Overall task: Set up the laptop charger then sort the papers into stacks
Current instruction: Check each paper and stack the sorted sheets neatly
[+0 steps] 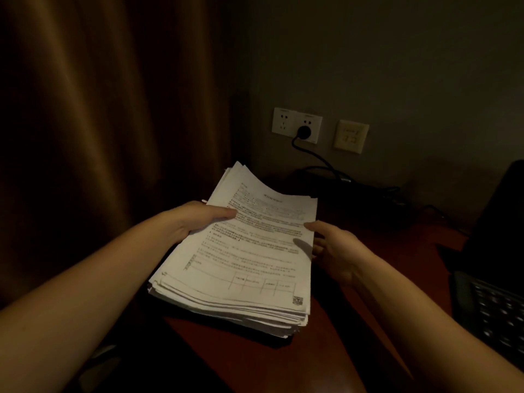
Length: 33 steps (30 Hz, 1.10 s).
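Thick stack of printed papers [241,259] over near-left of red-brown desk [326,350]. Left hand [195,219] grips its left edge, thumb on top. Right hand [334,251] pinches right edge. Black plug [304,131] sits in far wall socket [283,121]; laptop [499,313] at right.

The worktop [317,358] is dark reddish wood, dimly lit. A thick stack of papers [246,256] sits at its left end, sheets slightly fanned. A black cable [368,191] lies loosely at the back by the wall. An open laptop [493,307] stands on the right.
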{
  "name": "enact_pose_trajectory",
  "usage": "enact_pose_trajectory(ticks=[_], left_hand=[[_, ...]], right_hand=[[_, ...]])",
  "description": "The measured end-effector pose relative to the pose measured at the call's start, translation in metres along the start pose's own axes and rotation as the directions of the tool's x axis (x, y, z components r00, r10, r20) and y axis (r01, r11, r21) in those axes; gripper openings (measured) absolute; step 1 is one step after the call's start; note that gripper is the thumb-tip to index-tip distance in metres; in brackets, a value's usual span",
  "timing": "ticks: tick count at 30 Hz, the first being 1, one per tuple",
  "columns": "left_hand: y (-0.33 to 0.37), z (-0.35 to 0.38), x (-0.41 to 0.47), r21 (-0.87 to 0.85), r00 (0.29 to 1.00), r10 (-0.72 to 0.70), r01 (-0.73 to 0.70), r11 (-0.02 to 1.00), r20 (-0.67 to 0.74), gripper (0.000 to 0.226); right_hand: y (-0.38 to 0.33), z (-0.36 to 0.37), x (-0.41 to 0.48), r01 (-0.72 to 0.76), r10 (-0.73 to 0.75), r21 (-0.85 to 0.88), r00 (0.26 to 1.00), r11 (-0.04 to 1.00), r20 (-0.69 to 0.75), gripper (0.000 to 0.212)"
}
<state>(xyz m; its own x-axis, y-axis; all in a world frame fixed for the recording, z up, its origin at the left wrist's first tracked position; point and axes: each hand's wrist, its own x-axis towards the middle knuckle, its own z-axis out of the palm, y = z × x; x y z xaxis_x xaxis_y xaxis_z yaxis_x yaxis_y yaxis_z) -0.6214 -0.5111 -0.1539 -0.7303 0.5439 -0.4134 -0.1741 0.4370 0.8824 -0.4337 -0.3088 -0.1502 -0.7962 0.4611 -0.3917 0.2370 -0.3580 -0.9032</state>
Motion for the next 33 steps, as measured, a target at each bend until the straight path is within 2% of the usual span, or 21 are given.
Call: enact_pose_trajectory(ticks=[5,10,13,14,16,18,21,23,26,27,29,31,33], left_hand=[[-0.003,0.023,-0.019,-0.008,0.988,0.125,-0.126,0.992,-0.090,0.022],[-0.014,0.038,-0.031,-0.169,0.967,0.235,-0.249,0.954,-0.098,0.041],[-0.015,0.052,-0.043,-0.318,0.928,0.367,-0.366,0.874,-0.061,0.048],[-0.013,0.057,-0.047,-0.351,0.914,0.402,-0.397,0.848,-0.061,0.050],[-0.001,0.067,-0.055,-0.351,0.872,0.483,-0.479,0.804,-0.084,0.048],[0.016,0.079,-0.063,-0.299,0.817,0.562,-0.572,0.764,-0.127,0.037],[0.042,0.098,-0.074,-0.233,0.735,0.657,-0.677,0.698,-0.167,0.025],[0.054,0.113,-0.076,-0.247,0.700,0.687,-0.713,0.657,-0.193,0.023],[0.055,0.133,-0.068,-0.280,0.638,0.739,-0.766,0.579,-0.217,0.035],[0.051,0.137,-0.064,-0.312,0.656,0.732,-0.746,0.589,-0.186,0.040],[0.040,0.139,-0.057,-0.375,0.734,0.663,-0.662,0.649,-0.149,0.039],[0.026,0.141,-0.049,-0.406,0.803,0.572,-0.585,0.702,-0.166,0.041],[0.012,0.149,-0.042,-0.410,0.829,0.523,-0.554,0.725,-0.197,0.047]], right_hand=[[0.008,-0.006,0.000,-0.007,0.008,0.044,1.000,0.999,-0.021,0.012],[0.012,-0.024,-0.005,0.036,-0.037,-0.033,0.999,0.999,-0.039,0.027],[-0.004,-0.042,-0.015,0.099,-0.100,-0.059,0.995,0.993,-0.011,0.072],[-0.012,-0.044,-0.022,0.118,-0.116,-0.062,0.993,0.991,0.038,0.073],[-0.030,-0.047,-0.036,0.208,-0.201,-0.064,0.974,0.976,0.102,0.040],[-0.045,-0.047,-0.047,0.378,-0.371,-0.118,0.925,0.918,0.080,0.025],[-0.060,-0.048,-0.062,0.627,-0.638,-0.163,0.770,0.762,-0.017,0.029],[-0.063,-0.053,-0.068,0.700,-0.719,-0.174,0.690,0.692,-0.082,0.028],[-0.053,-0.061,-0.071,0.733,-0.757,-0.197,0.645,0.651,-0.101,0.036],[-0.046,-0.064,-0.070,0.729,-0.754,-0.202,0.651,0.654,-0.091,0.042],[-0.032,-0.073,-0.064,0.717,-0.741,-0.210,0.668,0.665,-0.066,0.054],[-0.020,-0.078,-0.057,0.709,-0.737,-0.221,0.672,0.670,-0.080,0.059],[-0.008,-0.078,-0.050,0.710,-0.747,-0.245,0.654,0.660,-0.118,0.058]])
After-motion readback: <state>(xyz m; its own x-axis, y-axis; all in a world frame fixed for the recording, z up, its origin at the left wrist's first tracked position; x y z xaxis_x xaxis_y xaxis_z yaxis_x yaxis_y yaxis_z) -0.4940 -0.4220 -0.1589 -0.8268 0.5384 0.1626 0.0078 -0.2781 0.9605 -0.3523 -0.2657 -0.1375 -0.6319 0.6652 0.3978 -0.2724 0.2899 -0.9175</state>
